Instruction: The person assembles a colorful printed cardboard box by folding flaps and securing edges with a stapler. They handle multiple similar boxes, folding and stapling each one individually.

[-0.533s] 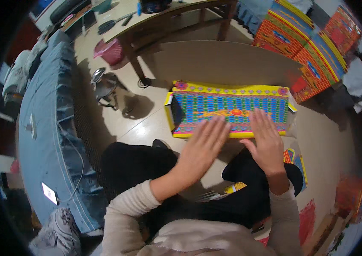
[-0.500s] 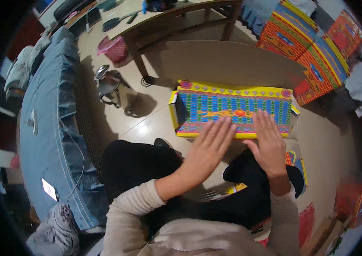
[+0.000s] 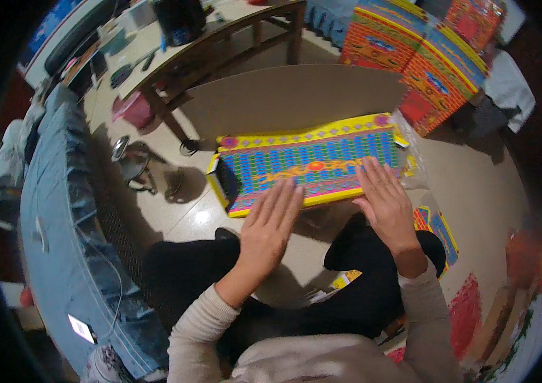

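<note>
A long printed cardboard piece (image 3: 316, 153) lies in front of my knees, patterned in blue and green with an orange design and yellow borders. Its left end has a folded side flap (image 3: 217, 185). My left hand (image 3: 266, 226) rests its straight, flat fingers over the near edge, left of the middle. Toward the right end, my right hand (image 3: 384, 207) lies flat on the same edge with its thumb held out. Neither hand grips anything. What lies under the palms is hidden.
Behind the piece stands a plain brown board (image 3: 303, 96). Large printed cardboard panels (image 3: 405, 57) lean at the far right. A metal kettle (image 3: 135, 165) and a pink basket (image 3: 133, 110) sit at left, beside a blue-covered couch (image 3: 54, 210). Printed scraps (image 3: 437, 233) lie near my right knee.
My hands have moved farther apart along the near edge, the left one going left. The whole view has shifted, so the cardboard piece now appears farther left and tilted.
</note>
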Motion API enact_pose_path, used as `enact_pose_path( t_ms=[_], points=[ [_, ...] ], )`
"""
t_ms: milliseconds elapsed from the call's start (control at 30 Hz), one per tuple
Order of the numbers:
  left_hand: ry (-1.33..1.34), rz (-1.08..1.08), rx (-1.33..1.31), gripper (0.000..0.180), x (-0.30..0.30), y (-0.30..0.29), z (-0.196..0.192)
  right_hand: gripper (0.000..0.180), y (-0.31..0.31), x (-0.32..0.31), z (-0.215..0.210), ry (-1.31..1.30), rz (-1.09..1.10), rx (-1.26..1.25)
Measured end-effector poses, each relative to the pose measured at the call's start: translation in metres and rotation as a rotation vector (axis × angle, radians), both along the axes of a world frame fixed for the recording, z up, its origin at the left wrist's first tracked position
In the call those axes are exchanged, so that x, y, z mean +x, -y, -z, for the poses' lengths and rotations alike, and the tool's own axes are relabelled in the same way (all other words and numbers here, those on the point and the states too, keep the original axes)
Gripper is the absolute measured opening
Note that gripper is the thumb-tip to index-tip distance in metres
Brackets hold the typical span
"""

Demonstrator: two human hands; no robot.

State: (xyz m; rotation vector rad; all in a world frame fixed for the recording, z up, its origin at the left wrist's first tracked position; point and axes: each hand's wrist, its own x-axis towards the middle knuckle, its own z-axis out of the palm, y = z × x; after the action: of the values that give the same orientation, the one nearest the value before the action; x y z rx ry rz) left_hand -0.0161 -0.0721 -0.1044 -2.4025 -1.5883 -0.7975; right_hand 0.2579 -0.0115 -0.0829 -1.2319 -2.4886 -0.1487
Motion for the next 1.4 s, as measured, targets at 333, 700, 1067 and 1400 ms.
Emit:
enact_pose_path(
  t_ms=[333, 700, 1067, 1400],
  points=[
    [-0.012, 0.027, 0.098, 0.042, -0.002, -0.001, 0.004, 0.053, 0.005, 0.024, 0.005, -0.063, 0.020, 0.107],
    [0.036, 0.084, 0.100, 0.046, 0.004, -0.012, 0.005, 0.067, -0.006, -0.015, -0.024, -0.009, -0.209, -0.031],
    [-0.050, 0.112, 0.134, 0.032, -0.001, -0.011, 0.001, 0.046, -0.009, -0.015, 0.003, -0.065, -0.323, 0.108],
    [-0.144, 0.050, 0.131, 0.036, -0.025, -0.003, -0.011, 0.035, -0.006, 0.012, -0.007, -0.028, -0.206, 0.199]
  ],
)
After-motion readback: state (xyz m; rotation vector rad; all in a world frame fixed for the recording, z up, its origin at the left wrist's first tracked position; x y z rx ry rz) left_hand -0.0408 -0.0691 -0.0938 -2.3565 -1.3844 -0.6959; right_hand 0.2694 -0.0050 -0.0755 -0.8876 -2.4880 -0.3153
